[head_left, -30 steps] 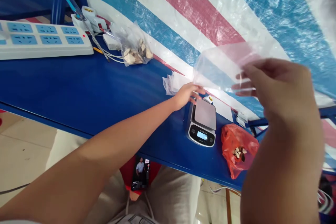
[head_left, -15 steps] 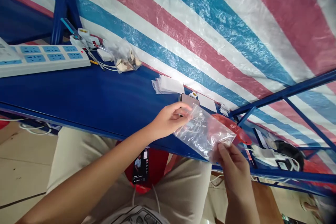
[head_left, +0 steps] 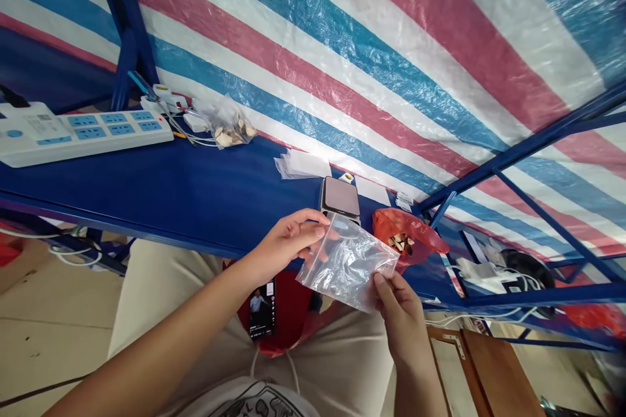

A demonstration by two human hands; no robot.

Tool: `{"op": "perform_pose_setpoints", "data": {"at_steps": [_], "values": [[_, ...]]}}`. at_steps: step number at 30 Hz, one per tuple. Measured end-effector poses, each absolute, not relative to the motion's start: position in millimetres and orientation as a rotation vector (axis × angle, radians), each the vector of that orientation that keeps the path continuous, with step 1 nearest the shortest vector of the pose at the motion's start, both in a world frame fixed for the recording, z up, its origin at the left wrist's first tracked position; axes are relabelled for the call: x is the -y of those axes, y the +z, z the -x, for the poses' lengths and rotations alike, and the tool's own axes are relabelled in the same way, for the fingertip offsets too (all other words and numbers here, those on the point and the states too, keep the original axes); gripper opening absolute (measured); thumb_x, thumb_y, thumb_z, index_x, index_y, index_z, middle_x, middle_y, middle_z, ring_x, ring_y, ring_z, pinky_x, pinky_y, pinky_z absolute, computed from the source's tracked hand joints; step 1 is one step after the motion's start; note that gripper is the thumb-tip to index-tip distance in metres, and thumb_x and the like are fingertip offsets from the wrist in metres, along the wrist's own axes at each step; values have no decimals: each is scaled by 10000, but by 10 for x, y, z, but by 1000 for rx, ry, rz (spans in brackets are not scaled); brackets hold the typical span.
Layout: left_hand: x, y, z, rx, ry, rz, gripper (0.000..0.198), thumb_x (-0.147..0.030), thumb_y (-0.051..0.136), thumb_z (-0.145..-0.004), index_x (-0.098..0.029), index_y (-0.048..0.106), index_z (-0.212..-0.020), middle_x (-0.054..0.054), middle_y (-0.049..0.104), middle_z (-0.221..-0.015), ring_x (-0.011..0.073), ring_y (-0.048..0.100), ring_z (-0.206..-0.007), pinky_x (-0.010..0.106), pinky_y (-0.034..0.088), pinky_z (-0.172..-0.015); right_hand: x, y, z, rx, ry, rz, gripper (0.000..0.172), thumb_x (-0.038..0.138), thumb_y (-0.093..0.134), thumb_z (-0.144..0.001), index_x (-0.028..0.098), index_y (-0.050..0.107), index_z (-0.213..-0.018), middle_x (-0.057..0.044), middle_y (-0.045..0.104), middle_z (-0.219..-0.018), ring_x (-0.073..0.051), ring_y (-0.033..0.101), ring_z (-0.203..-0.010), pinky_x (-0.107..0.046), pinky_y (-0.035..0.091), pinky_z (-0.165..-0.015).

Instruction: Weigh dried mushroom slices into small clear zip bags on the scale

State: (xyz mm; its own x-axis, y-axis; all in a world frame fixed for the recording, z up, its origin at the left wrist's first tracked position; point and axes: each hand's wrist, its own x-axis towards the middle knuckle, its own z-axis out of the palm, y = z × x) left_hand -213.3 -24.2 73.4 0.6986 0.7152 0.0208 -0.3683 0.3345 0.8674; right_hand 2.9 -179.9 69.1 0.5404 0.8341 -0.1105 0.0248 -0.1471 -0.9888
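A clear, flat zip-lock bag (head_left: 349, 264) is stretched between my hands above the table's front edge; I see nothing inside it. My left hand (head_left: 288, 241) holds its zip edge, thumb in front and some fingers showing through the plastic behind. At the opposite end, my right hand (head_left: 398, 306) pinches a corner between thumb and fingers. Just beyond the bag sits a small boxy device (head_left: 341, 195) with a flat grey top. To its right lies an open red plastic bag (head_left: 413, 225) with brown-and-white pieces (head_left: 401, 243) in it.
Flat clear bags (head_left: 303, 164) lie stacked by the striped sheet (head_left: 293, 71). Farther left are a knotted bag of pale pieces (head_left: 229, 130), cables and a power strip (head_left: 98, 133). A phone (head_left: 263, 309) rests below the blue table (head_left: 195, 189), between my legs.
The zip-lock bag and both hands have come lower and leftward in view, uncovering the grey-topped device and the pieces in the red bag. The camera view has shifted too.
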Motion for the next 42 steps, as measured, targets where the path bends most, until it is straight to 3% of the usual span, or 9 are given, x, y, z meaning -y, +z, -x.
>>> {"op": "perform_pose_setpoints", "data": {"at_steps": [10,14,17,20,25,28,31,36,42], "values": [[410,690,2059,-392,757,-994,552,-415,757,-889,-267,453,-1325,67,740,-1089,132,702,-681,230,504,-571,1879,436,-176,682,920,1514,411,555,855,-803,193,767,-974,-10,680,-835,-134,563,-739,-204,475,-665],[441,709,2011,-442,705,-1070,602,-362,807,-824,-257,479,-1318,11,663,-1019,111,648,-697,239,516,-592,1883,355,-189,688,948,1525,432,576,848,-798,188,757,-965,-12,674,-811,-130,554,-709,-203,456,-627],[462,714,1915,-503,631,-1229,366,-288,779,-803,-191,599,-1106,-15,600,-897,99,591,-703,230,484,-600,1917,331,-263,711,921,1560,456,595,836,-797,182,755,-971,-21,681,-816,-135,556,-702,-213,460,-621],[460,748,1740,-585,614,-1475,98,-190,678,-795,-168,591,-834,-48,502,-737,72,482,-628,216,397,-573,2011,346,-424,705,789,1655,508,625,827,-781,167,750,-989,-39,694,-826,-152,576,-704,-236,479,-625],[398,847,1210,-489,602,-1716,97,-150,634,-728,-174,600,-816,-31,563,-784,90,500,-685,242,391,-640,2305,470,-696,627,505,1872,614,709,743,-793,164,690,-1071,-71,711,-884,-216,652,-773,-300,538,-652],[434,848,769,-342,414,-1724,217,-148,669,-678,-173,631,-890,-21,590,-807,103,526,-703,253,404,-660,2470,642,-691,618,191,2028,520,697,664,-872,196,623,-1005,-18,634,-778,-183,600,-723,-268,509,-629],[560,764,345,-177,167,-1731,330,-115,690,-626,-190,597,-934,-47,563,-769,98,528,-666,241,415,-636,2493,799,-577,697,360,2052,454,652,656,-894,219,568,-998,17,581,-703,-159,537,-609,-252,464,-541],[684,498,-10,-104,-131,-1668,348,-194,714,-664,-214,514,-948,-53,554,-799,104,569,-598,245,475,-564,2362,714,-513,573,463,2126,436,575,632,-860,246,491,-1109,2,666,-797,-191,624,-612,-279,505,-530],[535,193,33,-67,-197,-1406,349,-223,667,-684,-217,518,-1000,-62,506,-808,117,615,-627,261,541,-534,2464,507,-704,795,168,2538,303,515,561,-883,264,536,-1051,-1,693,-764,-209,675,-589,-283,488,-526]]}}
